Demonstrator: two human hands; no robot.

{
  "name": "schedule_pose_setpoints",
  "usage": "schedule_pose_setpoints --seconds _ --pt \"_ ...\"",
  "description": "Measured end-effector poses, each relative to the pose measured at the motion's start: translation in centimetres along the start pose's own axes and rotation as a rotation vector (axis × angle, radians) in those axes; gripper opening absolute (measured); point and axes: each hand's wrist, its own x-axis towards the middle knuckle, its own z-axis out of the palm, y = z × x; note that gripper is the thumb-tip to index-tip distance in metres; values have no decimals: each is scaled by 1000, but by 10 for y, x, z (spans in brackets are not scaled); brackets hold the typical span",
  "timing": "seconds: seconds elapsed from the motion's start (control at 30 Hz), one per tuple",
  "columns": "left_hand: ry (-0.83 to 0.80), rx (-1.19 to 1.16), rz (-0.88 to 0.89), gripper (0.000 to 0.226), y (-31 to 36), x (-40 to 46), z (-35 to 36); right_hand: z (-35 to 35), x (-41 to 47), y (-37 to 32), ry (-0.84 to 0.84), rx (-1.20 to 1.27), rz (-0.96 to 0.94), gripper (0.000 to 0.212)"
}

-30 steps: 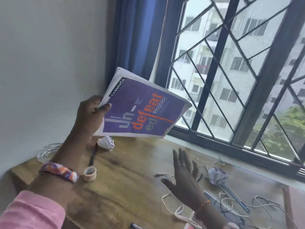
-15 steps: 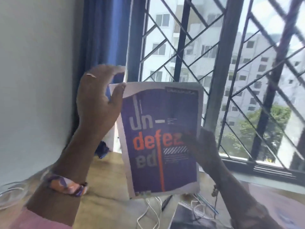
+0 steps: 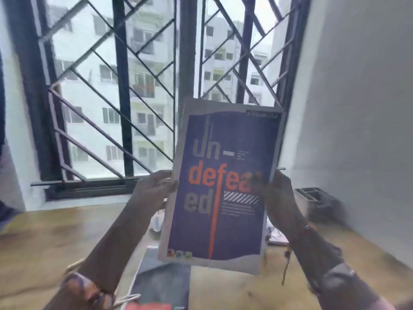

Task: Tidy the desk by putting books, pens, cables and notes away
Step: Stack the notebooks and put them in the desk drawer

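Left hand (image 3: pixel 154 191) and right hand (image 3: pixel 276 193) grip the book (image 3: pixel 221 182) by its side edges; it looks light, thin and floppy.

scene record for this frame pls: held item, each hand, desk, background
held item: purple book, upright, cover facing the camera, lifted above the desk
left hand: grips the book's left edge
right hand: grips the book's right edge, thumb on the cover
desk: wooden; dark book and white cables below the held book
background: barred window, grey organiser at right wall
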Motion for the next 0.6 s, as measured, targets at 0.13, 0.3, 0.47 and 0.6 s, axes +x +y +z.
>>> schedule_pose_setpoints --seconds 0.13,0.3,0.47,0.6 --pt "-204 -20 -55 26 -16 7 66 -78 -12 2 110 -178 43 22" --pt "-390 92 -177 6 -46 1 163 -187 -26 20 125 -434 176 26" --pt "-493 179 -366 12 -83 -17 252 -282 -46 42 199 -406 381 30" --pt "-468 110 -431 17 -104 -41 296 -321 -56 59 210 -338 519 19"
